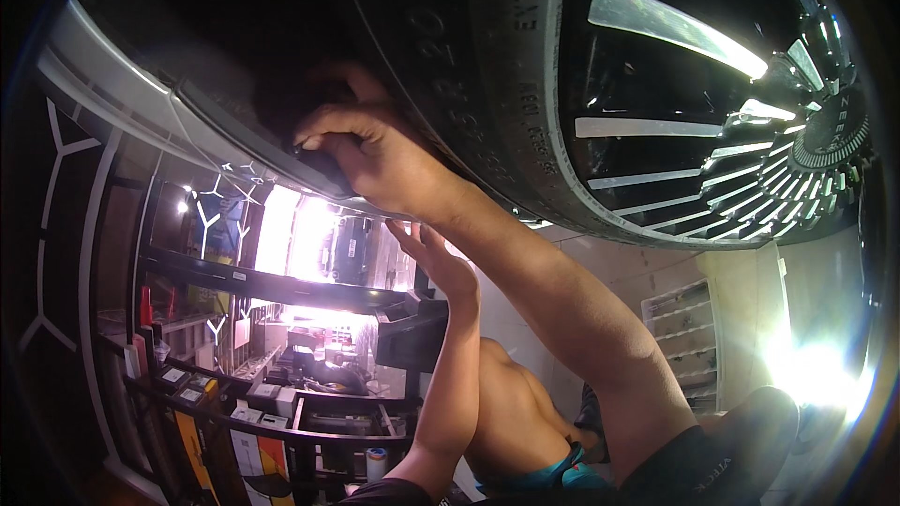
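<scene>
crowding right hand (356, 145): tyre (473, 94); hand curled at dark trim (323, 172), grip unclear; left hand (439, 260) spread; rack (309, 291) beyond.

A white light (820, 379) glares at lower right, the wheel arch (225, 98) lies dark, and edges bend.

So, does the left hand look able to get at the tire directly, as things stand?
Probably not directly: in this view the right forearm crosses between the left hand and the tire.
</scene>
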{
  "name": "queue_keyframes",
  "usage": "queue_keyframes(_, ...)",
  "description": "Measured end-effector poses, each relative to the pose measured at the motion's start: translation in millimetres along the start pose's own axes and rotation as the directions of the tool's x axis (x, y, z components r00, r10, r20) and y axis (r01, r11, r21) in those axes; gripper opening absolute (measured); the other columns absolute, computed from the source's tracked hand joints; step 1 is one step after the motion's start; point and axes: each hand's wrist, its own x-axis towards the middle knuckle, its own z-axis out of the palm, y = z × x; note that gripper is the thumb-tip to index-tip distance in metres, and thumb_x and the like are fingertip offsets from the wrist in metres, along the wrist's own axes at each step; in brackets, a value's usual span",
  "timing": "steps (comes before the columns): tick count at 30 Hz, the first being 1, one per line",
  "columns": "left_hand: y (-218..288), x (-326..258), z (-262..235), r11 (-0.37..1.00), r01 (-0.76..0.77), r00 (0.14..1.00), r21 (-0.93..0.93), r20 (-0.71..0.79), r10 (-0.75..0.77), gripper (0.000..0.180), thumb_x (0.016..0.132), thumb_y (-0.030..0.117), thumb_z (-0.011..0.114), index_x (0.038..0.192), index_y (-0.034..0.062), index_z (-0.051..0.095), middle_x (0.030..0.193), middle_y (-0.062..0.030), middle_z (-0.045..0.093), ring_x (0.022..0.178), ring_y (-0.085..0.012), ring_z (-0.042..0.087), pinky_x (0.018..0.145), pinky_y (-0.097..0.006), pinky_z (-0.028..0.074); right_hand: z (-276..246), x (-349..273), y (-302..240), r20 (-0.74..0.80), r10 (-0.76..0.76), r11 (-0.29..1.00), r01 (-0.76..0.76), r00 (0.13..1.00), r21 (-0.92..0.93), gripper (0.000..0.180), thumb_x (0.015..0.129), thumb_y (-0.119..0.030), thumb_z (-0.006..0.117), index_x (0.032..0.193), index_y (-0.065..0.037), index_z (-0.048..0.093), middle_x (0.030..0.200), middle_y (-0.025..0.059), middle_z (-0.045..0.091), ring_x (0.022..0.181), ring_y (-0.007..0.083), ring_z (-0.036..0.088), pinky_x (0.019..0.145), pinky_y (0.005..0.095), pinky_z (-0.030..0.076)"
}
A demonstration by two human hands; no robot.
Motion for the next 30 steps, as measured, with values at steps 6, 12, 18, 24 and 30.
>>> queue_keyframes(6,-1.5,2.0,-2.6,0.994,-0.044,0.999,0.098,0.032,0.042,0.082,0.110,0.054,0.038,0.166,0.0060,0.003,0.168,-0.0243,0.012,0.151,-0.0362,0.029,0.122,-0.050,0.030,1.2,2.7,4.9,-0.041,-0.122,0.987,0.117,0.992,-0.110,0.022,0.090,0.007,0.064,0.103,-0.007,0.075,0.107,0.0112,0.072,0.104,0.0254,0.071,0.092,0.0363,0.057)
queue_keyframes(12,-4.5,1.1,0.7,0.998,0.057,0.998,0.011,-0.029,-0.057,0.080,0.111,0.052,0.035,0.165,0.0018,0.004,0.168,-0.0241,0.013,0.150,-0.0359,0.031,0.122,-0.048,0.029,3.1,1.2,8.1,-0.060,-0.097,0.989,0.090,0.993,-0.117,0.022,0.086,0.007,0.067,0.099,-0.008,0.076,0.100,0.0109,0.069,0.095,0.0258,0.072,0.087,0.0370,0.057)
queue_keyframes(18,-7.0,2.4,0.0,0.995,-0.059,0.998,0.082,0.023,0.058,0.079,0.111,0.050,0.034,0.165,0.0016,0.004,0.168,-0.0221,0.014,0.149,-0.0355,0.032,0.120,-0.048,0.032,1.2,1.4,8.1,-0.065,-0.117,0.992,0.113,0.991,-0.065,0.022,0.086,0.011,0.067,0.097,-0.006,0.075,0.100,0.0080,0.065,0.092,0.0227,0.070,0.084,0.0326,0.059)
queue_keyframes(24,-6.8,2.0,-1.3,0.957,-0.229,0.973,0.176,0.076,0.219,0.081,0.111,0.050,0.034,0.165,0.0005,0.000,0.168,-0.0223,0.011,0.151,-0.0348,0.030,0.120,-0.049,0.034,-8.7,-0.1,-2.1,-0.036,-0.196,0.893,0.163,0.980,-0.418,0.028,0.083,0.004,0.074,0.102,-0.015,0.080,0.094,0.0056,0.064,0.094,0.0227,0.068,0.083,0.0321,0.058)
queue_keyframes(30,-11.0,1.5,-2.5,0.972,-0.156,0.986,0.175,0.087,0.142,0.083,0.111,0.053,0.034,0.165,0.0010,-0.003,0.168,-0.0244,0.007,0.152,-0.0355,0.028,0.123,-0.049,0.030,-7.7,-0.9,-1.5,-0.020,-0.240,0.864,0.204,0.971,-0.460,0.028,0.083,0.001,0.076,0.104,-0.016,0.081,0.097,0.0054,0.070,0.090,0.0220,0.069,0.079,0.0342,0.060)
